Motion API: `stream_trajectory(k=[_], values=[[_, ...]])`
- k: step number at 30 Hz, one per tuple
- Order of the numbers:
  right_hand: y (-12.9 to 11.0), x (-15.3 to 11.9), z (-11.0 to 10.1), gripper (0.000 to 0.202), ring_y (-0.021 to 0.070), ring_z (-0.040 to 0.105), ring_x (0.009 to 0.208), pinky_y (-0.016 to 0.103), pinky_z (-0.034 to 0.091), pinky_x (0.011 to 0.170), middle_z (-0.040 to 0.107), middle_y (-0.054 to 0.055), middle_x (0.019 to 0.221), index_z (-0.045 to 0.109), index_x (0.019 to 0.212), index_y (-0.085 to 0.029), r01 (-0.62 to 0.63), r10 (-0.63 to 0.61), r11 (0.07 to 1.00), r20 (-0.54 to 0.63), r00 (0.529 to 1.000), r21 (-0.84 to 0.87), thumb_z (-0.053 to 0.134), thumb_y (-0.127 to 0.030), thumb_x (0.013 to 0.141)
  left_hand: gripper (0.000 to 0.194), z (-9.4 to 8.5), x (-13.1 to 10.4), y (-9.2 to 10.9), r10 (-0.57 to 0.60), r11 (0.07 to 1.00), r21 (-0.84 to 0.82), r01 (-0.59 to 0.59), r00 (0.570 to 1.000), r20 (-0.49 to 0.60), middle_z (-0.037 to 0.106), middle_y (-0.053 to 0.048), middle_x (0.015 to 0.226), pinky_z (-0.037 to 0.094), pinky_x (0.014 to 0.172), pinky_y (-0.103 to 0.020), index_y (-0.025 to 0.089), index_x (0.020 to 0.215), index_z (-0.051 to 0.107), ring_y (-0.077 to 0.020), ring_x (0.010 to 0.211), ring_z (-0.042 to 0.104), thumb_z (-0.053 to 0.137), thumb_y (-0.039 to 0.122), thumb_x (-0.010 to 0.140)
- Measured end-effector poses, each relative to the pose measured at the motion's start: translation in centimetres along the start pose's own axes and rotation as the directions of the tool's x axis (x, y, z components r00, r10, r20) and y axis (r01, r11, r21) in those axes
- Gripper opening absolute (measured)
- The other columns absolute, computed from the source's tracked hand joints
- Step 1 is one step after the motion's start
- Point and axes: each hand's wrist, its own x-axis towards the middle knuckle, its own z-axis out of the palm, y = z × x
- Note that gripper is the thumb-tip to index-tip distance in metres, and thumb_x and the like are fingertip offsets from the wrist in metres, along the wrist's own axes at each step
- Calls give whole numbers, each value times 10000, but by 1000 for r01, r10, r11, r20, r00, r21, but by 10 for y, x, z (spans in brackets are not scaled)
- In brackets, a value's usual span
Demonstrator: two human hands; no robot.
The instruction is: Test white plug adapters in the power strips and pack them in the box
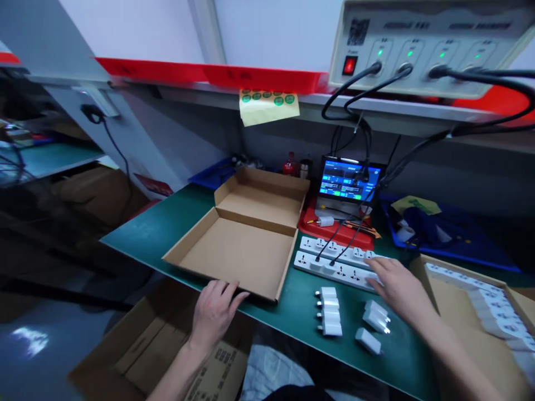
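Best to hold the cardboard box (236,253), open on the green bench (167,223), by opposite side walls: likely light, stiffish, creasable. Touches its front edge with left hand (213,312), thumb spread; reaches to power strips (308,262) with right hand (397,284), grip unclear.

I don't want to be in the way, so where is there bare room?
Bare table shows left of the open box, plus a narrower patch between box and plugs. It's crowded around the strips, red tray and right hand.

"Power" label (352,52) on pale box (390,36)
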Motion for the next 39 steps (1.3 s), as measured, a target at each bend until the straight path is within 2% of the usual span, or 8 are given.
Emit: stream_trajectory(k=[7, 12, 15, 18, 22, 29, 35, 39], values=[[35, -16, 35, 272, 299, 755, 1023, 375, 603, 778, 813, 128, 1184, 767, 1134, -245, -50, 44, 998, 186, 982, 31, 533, -241, 996, 491, -26, 12, 20, -35, 999, -29, 35, 999, -15, 704, -90, 912, 551, 805, -400, 143, 1407, 699, -269, 859, 646, 619, 514, 1096], [21, -18, 2, 399, 354, 758, 1121, 455, 632, 878, 792, 170, 1252, 734, 1254, -214, -107, 118, 981, -57, 991, 163, 448, -434, 1084, 446, -34, 40, 85, 40, 919, -387, -75, 994, -98, 753, -156, 1254, 617, 1019, -435, 190, 1495, 636, -294, 1156, 726, 661, 378, 1091], [-14, -19, -27, 406, 313, 781, 1049, 426, 648, 889, 807, 123, 1202, 730, 1270, -258, -59, 131, 904, -143, 981, 423, 537, -558, 1076, 605, -30, 56, 144, 111, 722, -683, -107, 993, -38, 663, -188, 1512, 599, 1153, -475, 186, 1632, 496, -317, 1371, 672, 659, 389, 1086], [-61, -25, -37, 307, 255, 796, 924, 353, 669, 794, 822, 65, 1113, 746, 1228, -299, 1, 93, 750, -108, 990, 661, 654, -529, 1047, 630, -27, 66, 193, 116, 422, -904, 69, 985, 129, 676, -181, 1512, 635, 1106, -456, 189, 1628, 499, -298, 1297, 720, 681, 416, 1069], [-82, -49, -17, 332, 271, 818, 970, 371, 704, 816, 823, 65, 1213, 710, 1342, -338, -14, 78, 674, -52, 996, 738, 663, -494, 1052, 382, -30, 76, 196, 69, 210, -951, 225, 967, 244, 801, -133, 1272, 648, 1020, -389, 174, 1375, 716, -252, 1136, 778, 691, 394, 1064], [9, -96, 47, 517, 367, 820, 1053, 483, 713, 770, 817, 86, 1269, 701, 1440, -360, -39, 56, 924, -33, 998, 380, 530, -646, 1044, 281, -46, 104, 87, -75, 785, -566, 251, 946, 317, 822, -103, 1185, 594, 907, -359, 179, 1237, 772, -230, 1022, 764, 567, 318, 1105], [14, -98, 40, 479, 304, 812, 1006, 416, 692, 782, 822, 94, 1210, 780, 1267, -308, -74, 61, 948, 52, 997, 310, 441, -601, 1096, 471, -40, 104, 60, 180, 916, -382, 123, 725, 665, 790, -51, 893, 504, 773, -316, 227, 991, 767, -229, 812, 738, 379, 417, 1177], [-4, -88, 26, 458, 309, 742, 1168, 435, 656, 908, 778, 113, 1299, 770, 1285, -288, -88, 60, 970, 130, 990, 225, 385, -486, 1135, 466, -27, 101, 80, 95, 960, -275, 51, 866, 492, 771, -97, 950, 506, 815, -354, 196, 1093, 749, -262, 876, 710, 363, 442, 1181]])
